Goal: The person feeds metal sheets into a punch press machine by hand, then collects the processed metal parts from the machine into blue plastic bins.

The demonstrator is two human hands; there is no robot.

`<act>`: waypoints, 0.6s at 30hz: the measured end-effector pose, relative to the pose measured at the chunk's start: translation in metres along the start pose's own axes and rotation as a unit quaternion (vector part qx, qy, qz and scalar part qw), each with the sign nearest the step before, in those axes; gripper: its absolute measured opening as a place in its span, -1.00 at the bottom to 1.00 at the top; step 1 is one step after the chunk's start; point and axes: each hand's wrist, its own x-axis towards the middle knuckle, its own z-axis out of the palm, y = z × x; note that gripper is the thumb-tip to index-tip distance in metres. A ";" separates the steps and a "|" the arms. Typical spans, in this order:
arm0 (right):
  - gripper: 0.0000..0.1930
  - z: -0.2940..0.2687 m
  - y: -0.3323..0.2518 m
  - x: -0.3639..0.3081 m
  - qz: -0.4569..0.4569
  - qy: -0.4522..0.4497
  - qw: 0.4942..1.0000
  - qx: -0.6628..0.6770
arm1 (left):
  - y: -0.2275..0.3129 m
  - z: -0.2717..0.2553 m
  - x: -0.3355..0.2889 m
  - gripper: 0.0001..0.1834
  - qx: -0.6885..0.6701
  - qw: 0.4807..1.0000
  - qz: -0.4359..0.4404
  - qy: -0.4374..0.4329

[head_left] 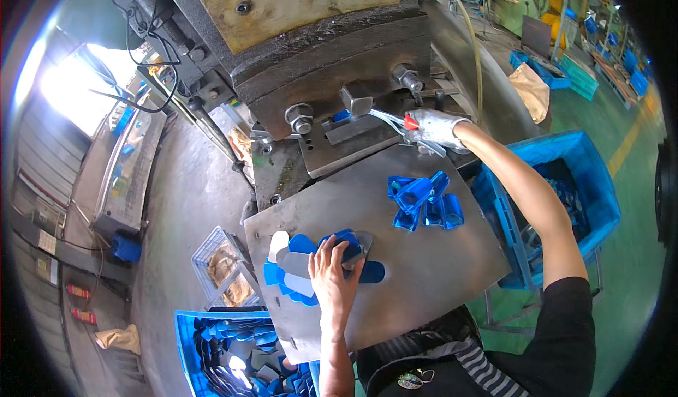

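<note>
My left hand (332, 277) is bare and rests on a pile of flat, rounded metal blanks (296, 259), some blue and some grey. Its thumb and fingers close round one blue blank (348, 237) at the pile's right side. Wearing a whitish work glove, my right hand (436, 127) grips metal tongs (387, 118) with a red part near the fingers. The tongs reach left into the press die (353, 129), where a small blue piece (342, 115) shows under the punch block (357, 100). Several bent blue metal parts (424, 199) lie heaped on the metal table.
The grey metal table (417, 284) stands before the large press (332, 51). A blue crate (505, 227) with parts is at right; another blue bin (185, 333) of blanks sits lower left. Beside it is a pale basket (205, 256). An air hose (479, 58) hangs near the press.
</note>
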 end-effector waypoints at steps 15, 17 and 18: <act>-0.88 -0.010 0.006 0.004 -0.044 -0.048 0.997 0.044 | -0.009 -0.002 0.005 -0.64 -0.031 0.999 -0.029 -0.016; -0.86 -0.008 -0.001 0.000 -0.031 -0.043 0.998 0.028 | -0.010 -0.003 0.005 -0.66 -0.028 0.999 -0.031 -0.010; -0.85 -0.007 -0.003 -0.001 -0.019 -0.036 0.999 0.013 | -0.010 -0.003 0.005 -0.66 -0.028 0.999 -0.032 -0.010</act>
